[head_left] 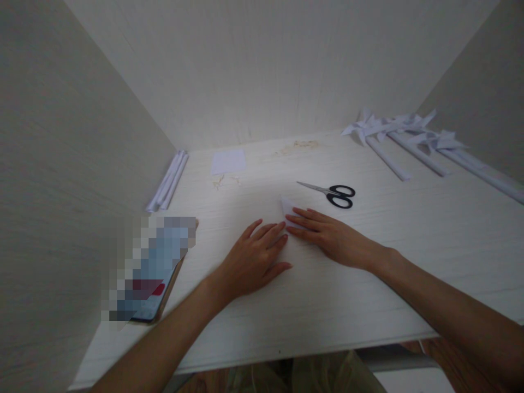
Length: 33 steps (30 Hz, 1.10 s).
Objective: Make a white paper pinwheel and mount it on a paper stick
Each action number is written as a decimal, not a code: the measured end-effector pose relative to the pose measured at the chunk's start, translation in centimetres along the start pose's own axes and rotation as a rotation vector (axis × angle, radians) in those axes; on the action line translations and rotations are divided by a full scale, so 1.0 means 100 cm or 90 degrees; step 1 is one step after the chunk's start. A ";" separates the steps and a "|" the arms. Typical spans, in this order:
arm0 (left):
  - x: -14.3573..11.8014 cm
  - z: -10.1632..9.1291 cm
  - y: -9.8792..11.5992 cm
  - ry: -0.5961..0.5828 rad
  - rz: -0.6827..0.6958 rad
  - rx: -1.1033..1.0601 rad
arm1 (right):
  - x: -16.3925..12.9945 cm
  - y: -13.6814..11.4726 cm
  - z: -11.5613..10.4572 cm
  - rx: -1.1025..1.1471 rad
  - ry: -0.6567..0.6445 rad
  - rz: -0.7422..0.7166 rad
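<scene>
A small folded piece of white paper (287,206) lies flat near the middle of the table, its pointed corner showing beyond my fingers. My right hand (323,232) rests over it with the fingers stretched out, covering most of the sheet. On the left, my left hand (260,256) lies with fingers spread, the fingertips at the paper's left edge and close to the right fingertips. Whether the left fingertips touch the paper I cannot tell. Just beyond the right hand are scissors (331,194) with black handles, their blades pointing left.
Paper pinwheels (366,128) on rolled paper sticks (388,158) lie at the back right. Rolled paper tubes (168,183) lie by the left wall, near a square paper sheet (228,162) and thin pale scraps (305,145). A phone (164,267) sits at the left. Walls enclose the table (262,333).
</scene>
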<state>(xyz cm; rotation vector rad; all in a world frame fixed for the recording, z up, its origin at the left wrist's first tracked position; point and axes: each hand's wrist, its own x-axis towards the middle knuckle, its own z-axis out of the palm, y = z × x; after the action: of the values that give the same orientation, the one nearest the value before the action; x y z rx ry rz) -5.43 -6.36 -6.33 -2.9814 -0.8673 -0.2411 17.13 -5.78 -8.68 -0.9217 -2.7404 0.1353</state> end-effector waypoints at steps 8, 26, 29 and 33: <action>0.001 0.000 0.000 0.000 0.004 0.002 | 0.000 0.000 0.000 0.003 0.003 -0.008; 0.000 0.001 -0.001 0.007 0.008 0.002 | 0.000 0.000 -0.001 0.002 0.003 -0.011; 0.000 0.002 -0.001 0.011 0.011 0.005 | 0.000 0.001 0.000 0.007 0.005 -0.011; 0.000 0.001 -0.001 0.012 0.010 0.005 | 0.000 0.001 0.000 0.013 0.003 -0.012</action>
<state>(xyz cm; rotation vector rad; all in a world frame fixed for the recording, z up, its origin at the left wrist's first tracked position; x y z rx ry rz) -5.44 -6.31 -6.42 -2.9726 -0.8399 -0.2646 17.20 -5.65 -8.65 -0.8888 -2.7374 0.1564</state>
